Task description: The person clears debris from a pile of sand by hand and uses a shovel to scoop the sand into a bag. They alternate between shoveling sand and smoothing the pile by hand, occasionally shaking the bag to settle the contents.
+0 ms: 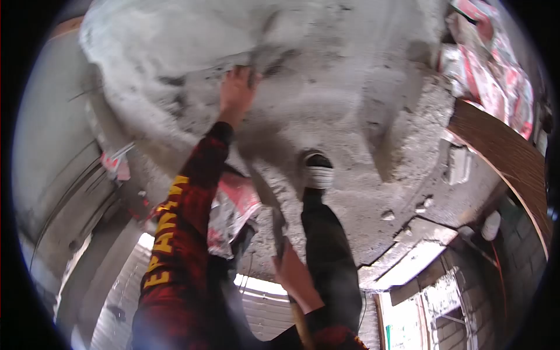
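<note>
Left hand at the grey heap, right hand round the tool!

And here's the left hand (237, 93), stretched far forward on its red-and-black sleeve (182, 216), with fingers (238, 73) right at the surface of the grey powdery heap (344, 87). They sit close together, bent towards the material, with the heap directly under and beyond their tips — but whether they pinch anything, I cannot tell. A dark patch shows just beside them, too blurred to name.

Back nearer the body, the right hand (296, 279) is wrapped around a long-handled tool (301, 329), its fingers curled in on the shaft. Pale wooden handle below that grip, dark metal part above it, angled up and leftward towards the heap — the tool lies between the two legs in this view, well apart from the left fingers.

One foot in a striped shoe (319, 170) is planted on the grey material, ahead of the right hand. A red-and-white bag (233, 210) lies near the left forearm, and more crumpled bags (496, 76) sit at the heap's far right, beside a brown board (501, 143).
</note>
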### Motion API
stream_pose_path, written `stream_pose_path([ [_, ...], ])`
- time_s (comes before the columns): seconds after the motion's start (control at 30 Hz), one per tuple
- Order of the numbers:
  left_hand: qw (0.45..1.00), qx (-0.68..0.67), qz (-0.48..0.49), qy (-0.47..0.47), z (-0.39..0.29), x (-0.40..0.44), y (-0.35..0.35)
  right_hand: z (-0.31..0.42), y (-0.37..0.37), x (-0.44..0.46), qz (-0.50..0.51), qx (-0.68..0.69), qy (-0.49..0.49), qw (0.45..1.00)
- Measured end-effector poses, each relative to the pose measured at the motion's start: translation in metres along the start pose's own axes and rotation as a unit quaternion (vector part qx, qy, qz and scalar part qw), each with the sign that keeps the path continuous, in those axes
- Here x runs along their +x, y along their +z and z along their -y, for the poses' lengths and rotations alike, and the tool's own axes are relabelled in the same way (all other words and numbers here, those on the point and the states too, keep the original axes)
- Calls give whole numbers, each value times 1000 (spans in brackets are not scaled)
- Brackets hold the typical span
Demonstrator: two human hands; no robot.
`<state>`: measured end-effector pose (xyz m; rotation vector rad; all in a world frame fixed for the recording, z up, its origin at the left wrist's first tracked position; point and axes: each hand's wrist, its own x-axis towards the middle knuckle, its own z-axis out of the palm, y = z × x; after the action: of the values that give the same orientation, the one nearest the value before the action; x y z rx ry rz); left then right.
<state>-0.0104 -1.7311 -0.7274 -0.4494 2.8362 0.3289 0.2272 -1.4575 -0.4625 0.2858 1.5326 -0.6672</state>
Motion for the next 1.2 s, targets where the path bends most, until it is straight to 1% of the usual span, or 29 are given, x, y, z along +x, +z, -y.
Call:
stream_pose_path([
  [0.03,999,18,-44,25,14,-20,-5,-6,7,1,-13,1,-12,1000],
  [0.07,998,33,-46,16,28,-38,-18,-3,7,0,-19,11,-19,1000],
  [0.13,993,3,-118,14,46,-77,-37,-1,9,-3,-34,37,-29,998],
  [0.17,993,6,-120,10,55,-91,-45,-2,11,0,-43,53,-36,997],
  [0.2,983,-1,-166,-72,69,-107,-49,-10,20,3,-58,68,-61,994],
  [0.23,966,-9,-211,-152,86,-117,-49,-10,23,3,-56,66,-62,994],
  [0.27,948,-43,-227,-219,106,-121,-48,-9,26,5,-44,73,-46,995],
  [0.3,947,-43,-227,-223,129,-124,-39,-9,30,7,-32,78,-27,996],
  [0.33,911,-77,-254,-317,151,-122,-27,-13,38,9,-39,59,-39,997],
  [0.37,862,-111,-278,-409,168,-117,-16,-15,44,10,-38,52,-37,997],
  [0.4,828,-183,-225,-481,177,-109,-12,-19,50,9,-55,28,-56,997],
  [0.43,823,-185,-226,-487,177,-95,-12,-19,55,14,-72,3,-78,994],
  [0.47,804,-202,-211,-518,169,-82,-16,-17,56,18,-68,-7,-78,995],
  [0.5,783,-212,-190,-553,163,-84,-17,-15,58,14,-55,5,-55,997],
  [0.53,777,-208,-190,-563,161,-87,-20,-10,59,12,-44,18,-35,998],
  [0.57,785,-204,-199,-551,158,-88,-21,-1,58,10,-39,10,-33,999],
  [0.63,791,-202,-212,-537,159,-84,-16,19,55,10,14,37,67,997],
  [0.7,804,-244,-219,-496,162,-85,-13,9,62,15,4,39,51,998],
  [0.73,805,-225,-283,-471,159,-83,-9,5,66,17,-9,46,35,998],
  [0.77,803,-226,-284,-473,159,-82,-8,1,67,18,-9,43,34,998],
  [0.83,824,-299,-235,-420,153,-79,-15,6,65,18,-4,41,47,998],
  [0.87,823,-301,-235,-421,147,-76,-18,6,65,18,-6,40,48,998],
  [0.97,812,-328,-182,-448,125,-68,-32,9,65,19,-11,29,26,999],
  [1.0,832,-271,-205,-439,124,-65,-25,14,64,17,-11,19,25,999],
  [1.03,833,-270,-205,-437,130,-61,-15,17,63,16,-13,9,23,1000],
  [1.1,713,-455,-185,-500,133,-57,-9,10,66,18,-18,14,12,1000],
  [1.13,715,-455,-184,-498,133,-58,-13,6,67,18,-22,19,3,1000],
  [1.17,625,-608,-144,-468,137,-63,-17,2,67,18,-24,22,3,999],
  [1.2,515,-740,-97,-422,138,-69,-24,3,67,19,-19,31,8,999],
])
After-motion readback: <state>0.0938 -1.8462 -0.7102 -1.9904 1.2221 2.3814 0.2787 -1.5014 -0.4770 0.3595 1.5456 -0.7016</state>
